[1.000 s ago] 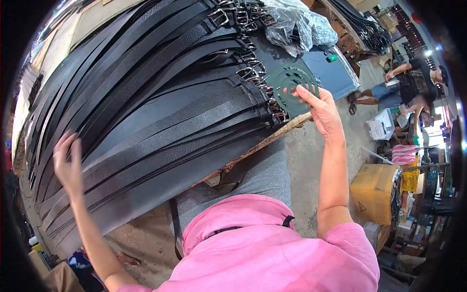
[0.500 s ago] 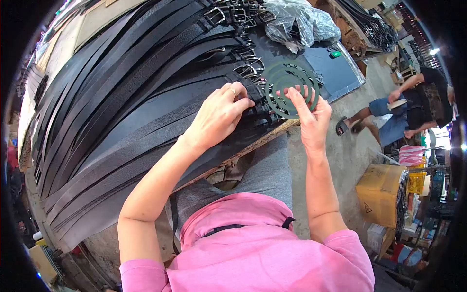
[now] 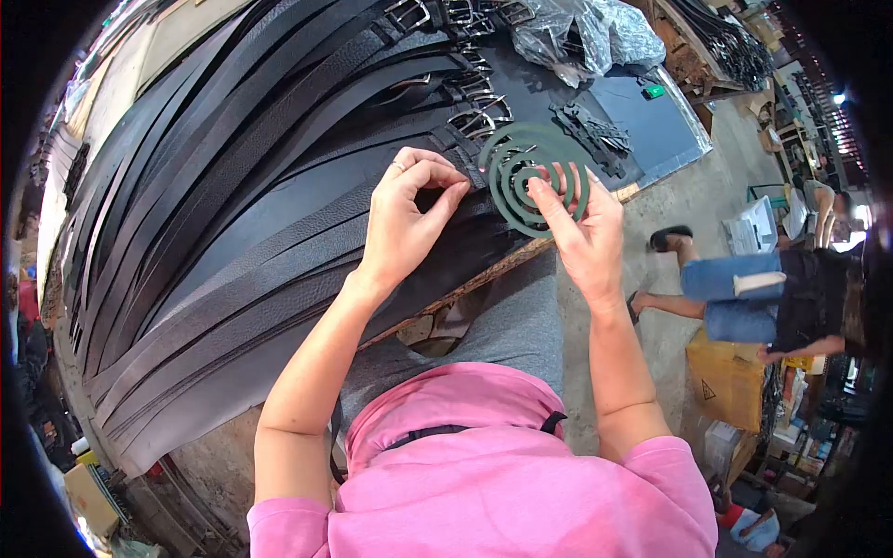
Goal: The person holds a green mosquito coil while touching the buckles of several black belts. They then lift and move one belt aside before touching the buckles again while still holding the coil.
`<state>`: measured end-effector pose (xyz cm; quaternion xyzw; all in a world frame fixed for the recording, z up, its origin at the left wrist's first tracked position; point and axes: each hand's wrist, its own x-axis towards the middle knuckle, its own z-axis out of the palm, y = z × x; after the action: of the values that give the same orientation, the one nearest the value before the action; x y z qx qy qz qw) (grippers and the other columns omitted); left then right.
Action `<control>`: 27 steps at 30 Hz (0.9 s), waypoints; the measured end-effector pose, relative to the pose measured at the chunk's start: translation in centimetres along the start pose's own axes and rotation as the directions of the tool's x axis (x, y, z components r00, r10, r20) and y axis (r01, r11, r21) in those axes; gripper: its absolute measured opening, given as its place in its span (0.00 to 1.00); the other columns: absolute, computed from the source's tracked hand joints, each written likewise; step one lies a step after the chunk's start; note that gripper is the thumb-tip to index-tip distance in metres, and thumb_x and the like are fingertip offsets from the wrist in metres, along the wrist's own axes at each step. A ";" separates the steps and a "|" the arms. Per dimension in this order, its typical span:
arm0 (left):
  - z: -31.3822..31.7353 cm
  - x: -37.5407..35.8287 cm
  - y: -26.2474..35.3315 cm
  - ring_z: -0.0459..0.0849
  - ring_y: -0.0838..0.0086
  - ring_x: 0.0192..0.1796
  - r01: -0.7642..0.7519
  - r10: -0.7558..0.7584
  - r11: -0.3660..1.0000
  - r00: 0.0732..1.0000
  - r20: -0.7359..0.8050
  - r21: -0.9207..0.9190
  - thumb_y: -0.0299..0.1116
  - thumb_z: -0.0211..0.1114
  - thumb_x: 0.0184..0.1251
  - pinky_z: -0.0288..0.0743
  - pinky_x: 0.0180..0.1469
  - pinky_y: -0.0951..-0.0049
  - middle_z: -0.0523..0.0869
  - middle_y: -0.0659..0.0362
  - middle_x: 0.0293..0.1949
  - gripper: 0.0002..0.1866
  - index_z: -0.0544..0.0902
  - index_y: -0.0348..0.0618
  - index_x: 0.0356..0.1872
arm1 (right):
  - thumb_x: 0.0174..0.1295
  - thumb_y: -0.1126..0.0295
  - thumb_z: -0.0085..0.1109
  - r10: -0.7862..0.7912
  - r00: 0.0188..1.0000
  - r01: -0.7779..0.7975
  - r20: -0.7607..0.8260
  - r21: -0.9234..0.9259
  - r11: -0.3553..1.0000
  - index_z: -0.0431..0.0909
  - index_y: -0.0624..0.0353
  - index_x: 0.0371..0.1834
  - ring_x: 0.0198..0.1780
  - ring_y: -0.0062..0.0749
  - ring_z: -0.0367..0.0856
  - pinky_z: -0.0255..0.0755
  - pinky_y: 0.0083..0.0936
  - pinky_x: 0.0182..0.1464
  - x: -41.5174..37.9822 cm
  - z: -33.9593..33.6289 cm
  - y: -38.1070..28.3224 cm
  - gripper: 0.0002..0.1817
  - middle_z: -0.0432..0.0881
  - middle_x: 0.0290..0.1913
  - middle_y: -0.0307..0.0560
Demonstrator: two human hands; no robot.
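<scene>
A dark green mosquito coil (image 3: 535, 133) is held up in my right hand (image 3: 592, 232), with the thumb across its near face and the fingers behind. My left hand (image 3: 409, 209) is beside the coil's left edge, thumb and forefinger tips pressed together; whether anything small is between them I cannot make out. Under and beyond both hands lie black leather belts (image 3: 307, 139), their metal buckles (image 3: 473, 123) grouped close to the coil.
A crumpled plastic bag (image 3: 586, 37) and a small green object (image 3: 654, 91) lie on the tabletop (image 3: 642, 116), beside black strips (image 3: 593, 130). On the right, a person in denim shorts (image 3: 730, 298) walks past a cardboard box (image 3: 724, 381). More belts (image 3: 721, 42) hang over a far table.
The coil and my right hand have shifted slightly left. My left hand has turned, and its thumb and forefinger now show pinched. The person on the right has come nearer to the box.
</scene>
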<state>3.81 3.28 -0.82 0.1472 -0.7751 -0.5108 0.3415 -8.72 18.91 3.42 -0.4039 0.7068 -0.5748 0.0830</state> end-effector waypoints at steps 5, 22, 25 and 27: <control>0.2 -0.1 -0.1 0.82 0.75 0.41 -0.007 0.007 1.000 1.000 -0.019 -0.003 0.22 0.70 0.58 0.77 0.46 0.76 0.81 0.57 0.41 0.04 0.84 0.34 0.34 | 0.61 0.74 0.64 -0.044 0.999 0.045 0.006 -0.030 0.999 0.83 0.67 0.38 0.37 0.33 0.82 0.74 0.26 0.40 0.0 0.5 -0.4 0.07 0.83 0.38 0.49; 0.2 -0.2 -0.5 0.80 0.78 0.43 -0.043 0.044 0.997 0.999 -0.003 0.060 0.23 0.69 0.60 0.76 0.47 0.78 0.81 0.59 0.42 0.04 0.84 0.36 0.35 | 0.58 0.74 0.64 -0.062 0.996 0.075 0.070 -0.210 0.975 0.83 0.66 0.36 0.37 0.40 0.82 0.74 0.31 0.40 0.3 0.3 -1.2 0.07 0.83 0.38 0.52; 0.2 -0.2 -0.5 0.80 0.78 0.43 -0.045 0.046 0.997 0.999 -0.006 0.055 0.23 0.69 0.60 0.76 0.47 0.79 0.81 0.59 0.42 0.04 0.84 0.36 0.35 | 0.58 0.74 0.64 -0.057 0.996 0.071 0.071 -0.212 0.975 0.83 0.66 0.36 0.38 0.41 0.82 0.74 0.31 0.41 0.3 0.3 -1.4 0.07 0.83 0.37 0.53; 0.1 -0.2 -0.5 0.80 0.79 0.43 -0.054 0.054 0.997 0.999 0.001 0.060 0.23 0.69 0.61 0.76 0.47 0.79 0.81 0.59 0.42 0.04 0.84 0.36 0.35 | 0.58 0.74 0.64 -0.064 0.995 0.080 0.078 -0.233 0.969 0.83 0.66 0.36 0.38 0.41 0.82 0.74 0.31 0.41 0.3 0.3 -1.5 0.07 0.83 0.37 0.53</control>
<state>3.81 3.28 -1.42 0.1364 -0.7937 -0.4780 0.3508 -8.01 18.43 4.77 -0.4561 0.7517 -0.4749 0.0380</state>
